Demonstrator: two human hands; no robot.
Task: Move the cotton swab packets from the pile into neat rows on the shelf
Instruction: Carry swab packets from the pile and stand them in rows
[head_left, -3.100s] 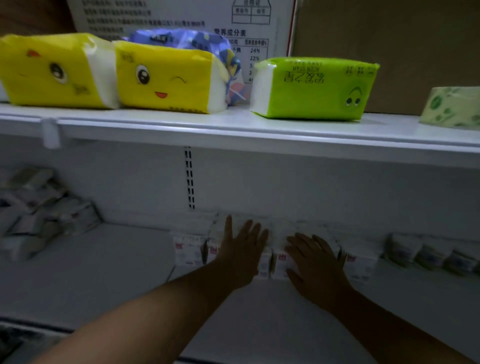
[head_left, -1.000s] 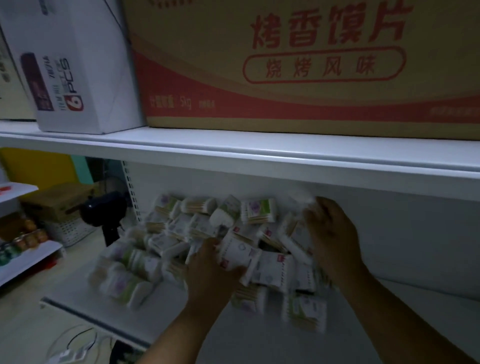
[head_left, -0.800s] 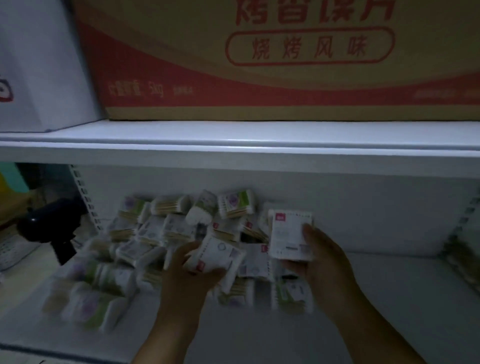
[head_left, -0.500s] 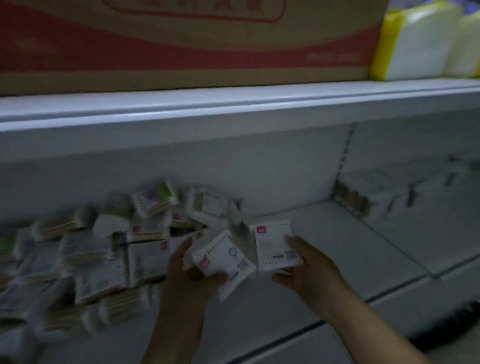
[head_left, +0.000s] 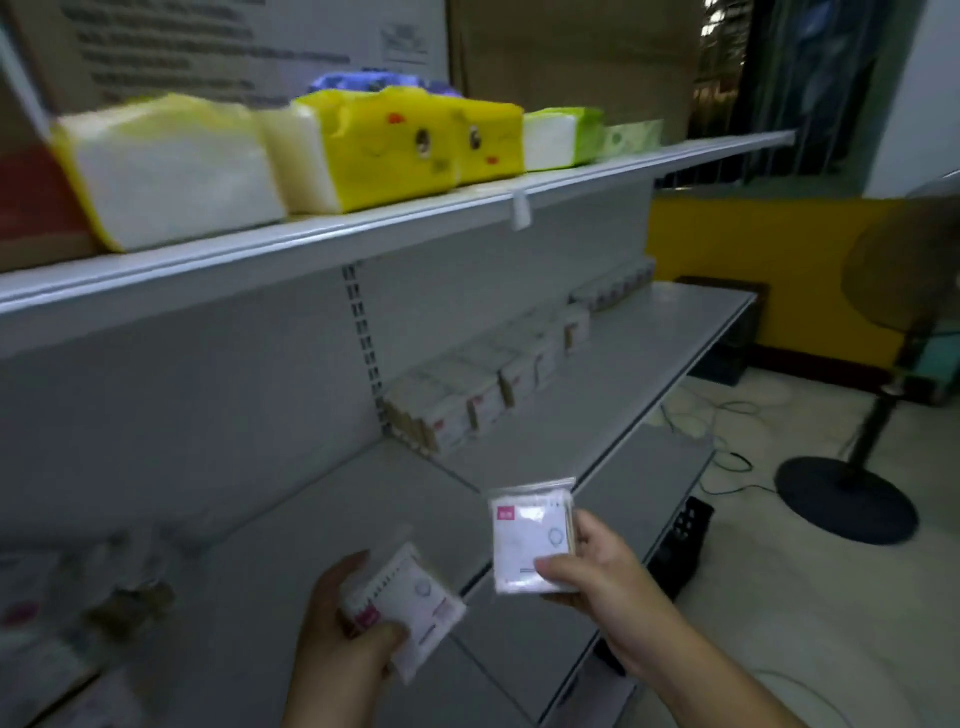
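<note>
My left hand (head_left: 343, 639) grips a white cotton swab packet (head_left: 410, 608) with a pink label, tilted, above the front of the grey shelf (head_left: 332, 519). In my right hand (head_left: 597, 571) is a second white packet (head_left: 530, 540), held upright by its lower right corner. A row of standing packets (head_left: 467, 400) runs along the back wall of the shelf toward the right end. The blurred edge of the loose pile (head_left: 78, 597) shows at the far left.
The upper shelf (head_left: 363, 228) carries yellow tissue packs (head_left: 395, 145), a white-ended pack (head_left: 166, 166) and green packs (head_left: 563, 137). A standing fan (head_left: 878, 415) and cables lie on the floor at right. A dark crate (head_left: 680, 540) sits below the shelf edge.
Both hands lifted one packet each off the pile. My view has swung right, so the pile slid to the left edge and the row of packets came into sight.
</note>
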